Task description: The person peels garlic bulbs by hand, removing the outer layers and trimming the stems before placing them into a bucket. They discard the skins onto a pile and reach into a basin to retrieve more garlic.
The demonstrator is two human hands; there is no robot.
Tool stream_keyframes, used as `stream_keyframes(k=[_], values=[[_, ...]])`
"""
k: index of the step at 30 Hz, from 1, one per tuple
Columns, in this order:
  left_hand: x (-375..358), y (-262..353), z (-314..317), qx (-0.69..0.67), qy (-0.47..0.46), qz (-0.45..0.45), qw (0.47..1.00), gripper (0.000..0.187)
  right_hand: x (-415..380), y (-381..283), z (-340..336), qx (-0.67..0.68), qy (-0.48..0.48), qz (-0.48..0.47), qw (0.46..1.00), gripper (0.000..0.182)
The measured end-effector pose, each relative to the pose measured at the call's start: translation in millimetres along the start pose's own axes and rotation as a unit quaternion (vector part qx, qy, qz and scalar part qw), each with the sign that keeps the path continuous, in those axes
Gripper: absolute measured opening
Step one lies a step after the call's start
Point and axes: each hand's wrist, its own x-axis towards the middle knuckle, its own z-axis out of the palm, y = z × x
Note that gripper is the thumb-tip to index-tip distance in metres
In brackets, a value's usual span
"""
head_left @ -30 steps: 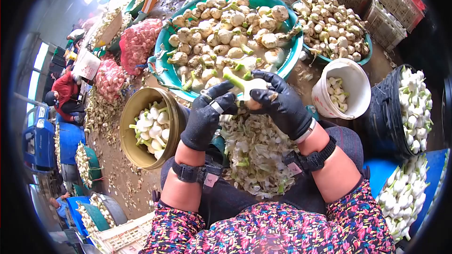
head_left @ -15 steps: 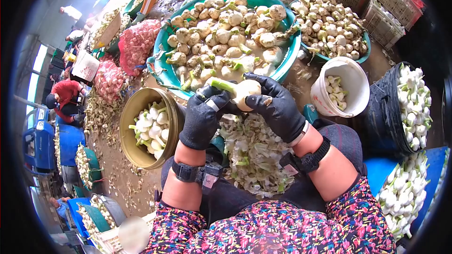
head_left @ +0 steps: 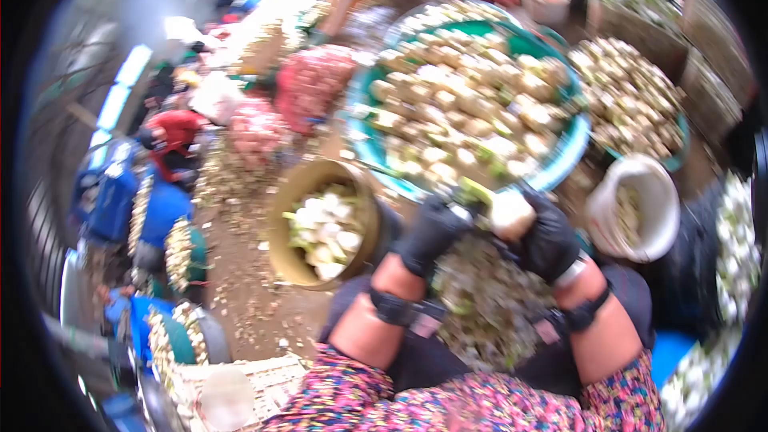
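A whitish garlic bulb point(head_left: 512, 216) with a green stem point(head_left: 474, 192) is held in the air between the two black-gloved hands. At the stem side, it is gripped by the curled fingers of the left hand point(head_left: 436, 232); the exact finger placement is blurred. The bulb's other side is grasped by the bent fingers of the right hand point(head_left: 548, 232). A dark strap point(head_left: 392, 306) is worn behind the left hand, and another strap point(head_left: 586, 314) behind the right.

Directly below both hands, a heap of pale peelings point(head_left: 488, 296) is seen between the person's legs. Just beyond the hands, a large green tub point(head_left: 578, 144) is filled with soiled, untrimmed bulbs. To the left of the left hand, whiter bulbs point(head_left: 326, 228) are contained in a yellowish bucket point(head_left: 288, 252). To the right of the right hand, a white bucket point(head_left: 668, 220) is placed, with some pale pieces point(head_left: 628, 216) inside. Farther right, a black container point(head_left: 686, 272) is piled with white bulbs. Beyond the yellowish bucket, pink mesh sacks point(head_left: 316, 84) are seen, filled with bulbs.
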Motion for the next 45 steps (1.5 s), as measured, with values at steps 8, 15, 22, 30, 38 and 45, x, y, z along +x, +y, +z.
stream_keyframes(k=[8, 15, 22, 30, 38, 45], values=[[4.1, 24.1, 6.4, -0.170, -0.074, -0.047, 0.982, 0.032, -18.4, -7.4, 15.4, -0.008, -0.069, 0.136, 0.988, 0.044], [2.1, 42.3, -2.5, -0.360, -0.120, -0.160, 0.911, 0.041, -15.4, -8.3, 22.7, -0.048, -0.020, 0.023, 0.998, 0.041], [2.3, 24.8, -8.1, -0.281, -0.070, -0.151, 0.945, 0.023, 2.7, 2.3, 12.3, -0.474, 0.057, -0.321, 0.818, 0.021], [9.1, 20.6, -26.9, -0.056, 0.088, 0.033, 0.994, 0.030, -18.7, 25.2, 11.3, -0.899, -0.146, 0.087, 0.404, 0.022], [0.2, -3.7, -15.2, 0.066, 0.028, 0.047, 0.996, 0.030, -16.5, -7.3, 13.7, -0.549, 0.039, -0.187, 0.814, 0.048], [9.2, 31.4, -8.0, -0.373, -0.050, -0.157, 0.913, 0.035, -10.5, -7.7, 16.1, -0.305, 0.027, -0.145, 0.941, 0.033]])
